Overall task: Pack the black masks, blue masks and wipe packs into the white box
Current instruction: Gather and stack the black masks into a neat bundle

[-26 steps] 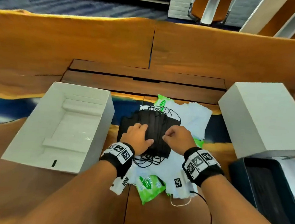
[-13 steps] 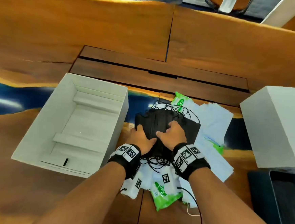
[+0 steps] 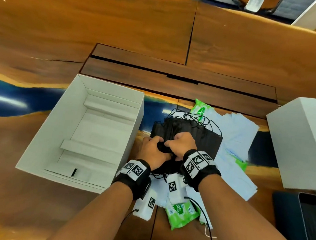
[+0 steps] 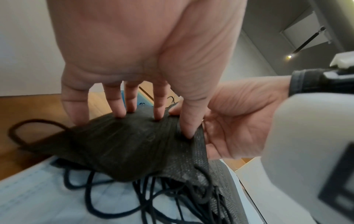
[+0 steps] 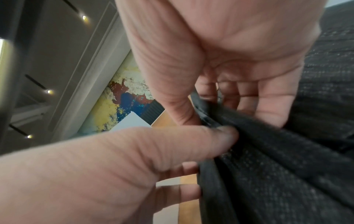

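A stack of black masks (image 3: 193, 136) lies on pale blue masks (image 3: 235, 133) right of the open white box (image 3: 62, 123). Both hands gather the stack's near edge. My left hand (image 3: 154, 149) grips it with thumb and fingers pressed into the cloth (image 4: 134, 144). My right hand (image 3: 180, 143) pinches the same bunched edge (image 5: 268, 151) between thumb and fingers. Black ear loops (image 4: 134, 201) dangle below over the blue masks (image 4: 38, 197). Green wipe packs lie at the pile's far end (image 3: 200, 110) and near end (image 3: 181, 212), and a third shows at the right (image 3: 241, 163).
The white box holds only white cardboard inserts (image 3: 103, 134). A white lid or second box (image 3: 303, 142) stands at the right, and a dark tray (image 3: 300, 225) sits at the near right. A dark wooden panel (image 3: 175, 79) runs across the table behind the pile.
Both hands slid toward the near edge of the black masks and closed together, bunching the stack and lifting its edge. The head view moved closer and down.
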